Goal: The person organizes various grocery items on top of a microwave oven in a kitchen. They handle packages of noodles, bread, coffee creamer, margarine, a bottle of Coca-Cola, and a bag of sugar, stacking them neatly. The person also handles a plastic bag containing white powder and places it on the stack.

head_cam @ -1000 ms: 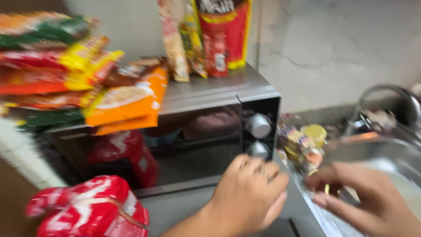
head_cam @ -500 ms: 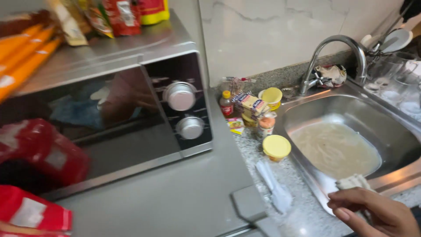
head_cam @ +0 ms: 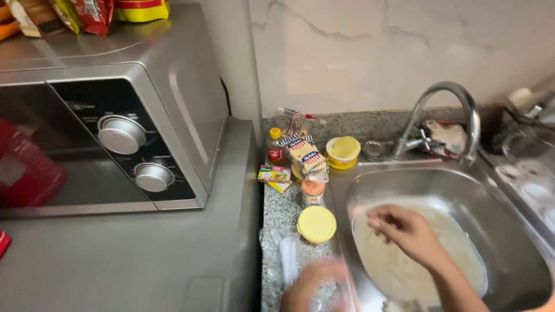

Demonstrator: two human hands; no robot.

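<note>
Fingers (head_cam: pixel 378 219) of right hand (head_cam: pixel 407 234) curled loosely over one sink (head_cam: pixel 509 231); left hand (head_cam: pixel 306 286) blurred, grip unclear; two yellow lids (head_cam: pixel 316 224) nearby

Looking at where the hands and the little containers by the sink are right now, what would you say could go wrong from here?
1. The left hand is blurred low at the counter edge, close to the yellow-lidded tub; it might knock it into the sink.
2. The right hand is over the pale disc in the basin; it may slip if wet.
3. The small orange-capped jar stands near the rim and could topple in.
</note>
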